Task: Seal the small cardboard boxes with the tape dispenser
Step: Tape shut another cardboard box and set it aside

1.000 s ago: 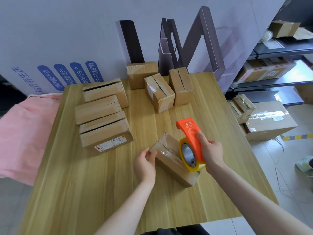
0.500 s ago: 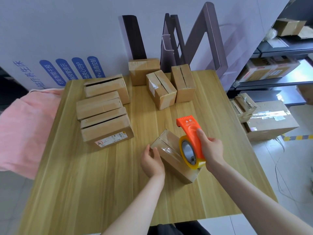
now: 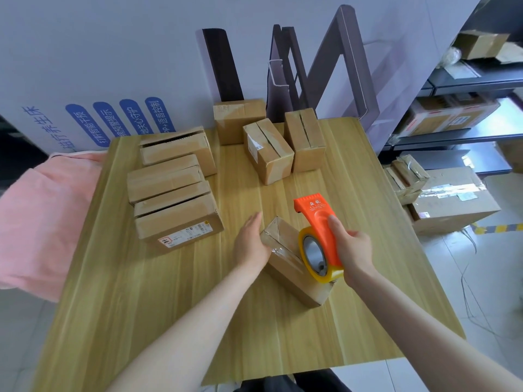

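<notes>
A small cardboard box lies at an angle on the wooden table, with clear tape along its top. My left hand rests flat against the box's far left end, fingers straight. My right hand grips the orange tape dispenser, whose yellow tape roll sits on the box's near right part. Several other small cardboard boxes stand further back: a row on the left and three near the wall.
A pink cloth hangs off the table's left side. Dark panels lean on the wall behind the table. On the right, a larger cardboard box lies on the floor beside metal shelves with more boxes.
My left hand has slid from the box's near left side up to its far left end and flattened against it. The dispenser and my right hand have stayed on the box.
</notes>
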`<state>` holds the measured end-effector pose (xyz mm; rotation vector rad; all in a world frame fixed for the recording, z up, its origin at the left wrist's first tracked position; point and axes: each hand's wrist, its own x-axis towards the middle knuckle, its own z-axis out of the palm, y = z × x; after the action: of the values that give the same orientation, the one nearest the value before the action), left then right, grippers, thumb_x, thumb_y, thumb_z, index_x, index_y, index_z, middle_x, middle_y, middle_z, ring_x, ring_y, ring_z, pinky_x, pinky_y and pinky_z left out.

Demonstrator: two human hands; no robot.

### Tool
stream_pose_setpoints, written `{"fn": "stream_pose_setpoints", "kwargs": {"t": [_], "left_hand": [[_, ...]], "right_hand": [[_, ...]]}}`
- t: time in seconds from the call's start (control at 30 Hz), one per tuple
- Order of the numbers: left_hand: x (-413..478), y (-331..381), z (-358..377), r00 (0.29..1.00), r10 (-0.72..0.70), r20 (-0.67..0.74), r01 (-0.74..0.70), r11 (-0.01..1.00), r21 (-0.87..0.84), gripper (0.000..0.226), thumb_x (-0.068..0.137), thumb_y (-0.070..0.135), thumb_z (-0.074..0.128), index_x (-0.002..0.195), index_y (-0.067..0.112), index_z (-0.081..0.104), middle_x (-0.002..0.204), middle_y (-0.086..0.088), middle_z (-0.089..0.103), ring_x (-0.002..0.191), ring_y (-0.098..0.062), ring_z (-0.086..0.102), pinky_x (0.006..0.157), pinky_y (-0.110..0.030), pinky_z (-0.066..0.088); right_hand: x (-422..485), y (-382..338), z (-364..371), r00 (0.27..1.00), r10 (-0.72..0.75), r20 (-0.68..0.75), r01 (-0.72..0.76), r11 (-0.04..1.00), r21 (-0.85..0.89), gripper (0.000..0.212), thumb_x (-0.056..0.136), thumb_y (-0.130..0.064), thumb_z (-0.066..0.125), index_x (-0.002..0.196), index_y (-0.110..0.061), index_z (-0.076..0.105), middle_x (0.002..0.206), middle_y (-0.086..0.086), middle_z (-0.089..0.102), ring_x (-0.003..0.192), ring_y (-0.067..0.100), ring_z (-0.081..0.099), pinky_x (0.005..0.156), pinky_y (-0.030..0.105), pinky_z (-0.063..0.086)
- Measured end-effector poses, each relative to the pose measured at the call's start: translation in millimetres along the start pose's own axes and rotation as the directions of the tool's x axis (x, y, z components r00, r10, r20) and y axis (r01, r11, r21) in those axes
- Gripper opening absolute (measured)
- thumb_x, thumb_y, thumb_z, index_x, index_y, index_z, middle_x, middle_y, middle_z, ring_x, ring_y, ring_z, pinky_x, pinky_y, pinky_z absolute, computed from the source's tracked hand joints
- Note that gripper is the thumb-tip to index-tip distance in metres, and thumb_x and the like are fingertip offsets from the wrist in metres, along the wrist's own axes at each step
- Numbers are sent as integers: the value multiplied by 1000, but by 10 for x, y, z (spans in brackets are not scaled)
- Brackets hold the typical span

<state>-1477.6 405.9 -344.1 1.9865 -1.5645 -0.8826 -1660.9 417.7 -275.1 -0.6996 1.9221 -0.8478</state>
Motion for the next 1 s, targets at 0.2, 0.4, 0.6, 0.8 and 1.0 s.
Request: {"fn": "stream_pose_setpoints", "kwargs": {"t": [0.2,0.4,0.6,0.8,1.0], "left_hand": [[533,269,-93,878,239,414,-421,799,430,58,95,4,48,147,27,36,152,7,36,143,-17,26,114,-36,22],[658,201,-46,933,1,361,-113,950,290,38,89,17,64,127,22,61,125,-2,63,118,-23,56,96,-36,46],[549,132,106,984,-78,162,65,994,85,28,86,14,52,102,18,75,109,4,72,102,-18,65,81,-31,53],[388,47,192,983,-135,122,135,991,11,37,98,30,38,123,21,64,134,11,57,122,-17,54,89,-29,43],[442,-36,132,949,-200,243,207,978,-6,51,100,40,40,145,16,40,145,-1,47,132,-24,44,108,-40,37]], "right_hand": [[25,34,11,1000,6,1,-6,1000,18,52,83,-56,64,77,-5,63,67,12,59,57,23,55,55,30,44],[32,42,5,1000,3,9,-3,999,40,51,85,-54,63,73,-5,62,63,10,59,53,20,54,52,27,42],[57,38,2,1000,6,-1,-6,998,56,50,85,-53,64,68,-7,57,59,8,54,50,18,50,49,26,39],[29,25,11,1000,-9,8,9,1000,23,50,85,-53,64,64,-8,56,55,5,52,47,17,48,47,25,37],[14,10,30,1000,-18,9,17,1000,21,51,84,-54,64,72,-4,62,62,10,58,53,19,53,52,28,42]]}}
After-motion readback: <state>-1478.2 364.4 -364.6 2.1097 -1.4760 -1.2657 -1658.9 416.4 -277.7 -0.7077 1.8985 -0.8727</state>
